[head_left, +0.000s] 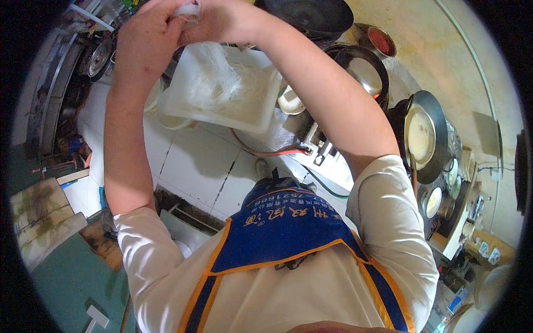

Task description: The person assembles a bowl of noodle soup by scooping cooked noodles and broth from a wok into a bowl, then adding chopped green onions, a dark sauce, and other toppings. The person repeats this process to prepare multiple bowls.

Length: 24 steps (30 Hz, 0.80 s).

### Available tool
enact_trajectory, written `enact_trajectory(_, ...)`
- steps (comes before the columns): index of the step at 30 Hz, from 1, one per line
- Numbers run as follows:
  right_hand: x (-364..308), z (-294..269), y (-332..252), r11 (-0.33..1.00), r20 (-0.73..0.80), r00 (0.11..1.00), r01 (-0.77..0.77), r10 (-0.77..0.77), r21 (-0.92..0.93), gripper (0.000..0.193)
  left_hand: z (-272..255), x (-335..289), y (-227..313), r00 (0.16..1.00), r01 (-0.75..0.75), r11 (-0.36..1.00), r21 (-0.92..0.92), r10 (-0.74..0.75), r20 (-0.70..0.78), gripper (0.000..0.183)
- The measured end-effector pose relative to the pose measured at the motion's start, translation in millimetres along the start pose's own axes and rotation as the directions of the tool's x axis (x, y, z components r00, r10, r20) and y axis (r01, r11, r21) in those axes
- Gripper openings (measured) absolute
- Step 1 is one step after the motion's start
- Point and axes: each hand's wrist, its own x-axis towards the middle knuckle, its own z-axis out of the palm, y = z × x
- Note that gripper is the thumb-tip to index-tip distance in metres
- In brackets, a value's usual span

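At the top edge, my two raised hands are together over a white plastic tub [236, 117]. Between them is a bundle of thin white noodles [190, 10]. My left hand [149, 34] is closed on it, fingers bent inward. My right hand [225, 22] is closed against the same bundle from the right; its fingertips are partly hidden. Below my hands, more thin translucent noodles [214, 83] hang or lie loosely in the tub. The upper edge of the picture cuts off part of both hands.
A black wok [308, 15] stands beyond my right forearm. Further right, another wok [432, 116] holds a pale round thing. A red-filled bowl [382, 41] sits by the wall. A hose [252, 149] runs below the tub, over white floor tiles [197, 166].
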Motion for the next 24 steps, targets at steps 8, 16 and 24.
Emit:
enact_trajectory(8,-48.2,31.6,40.3,0.756,0.175,0.769,-0.638,0.615,0.146,0.036,80.8,-34.5,-52.6,0.966,0.257,0.730,-0.633,-0.171,0.195,0.046)
enact_trajectory(16,-58.5,32.1,42.6,0.825,-0.074,0.852,-0.521,0.518,-0.217,0.036,227.4,-106.1,-34.3,0.756,0.655,0.424,-0.626,-0.355,0.550,0.036)
enact_trajectory(24,-156.7,29.5,75.9,0.512,0.314,0.466,-0.395,0.827,-0.763,0.033,225.0,-106.4,-38.9,0.826,0.316,0.936,-0.155,-0.191,0.531,0.025)
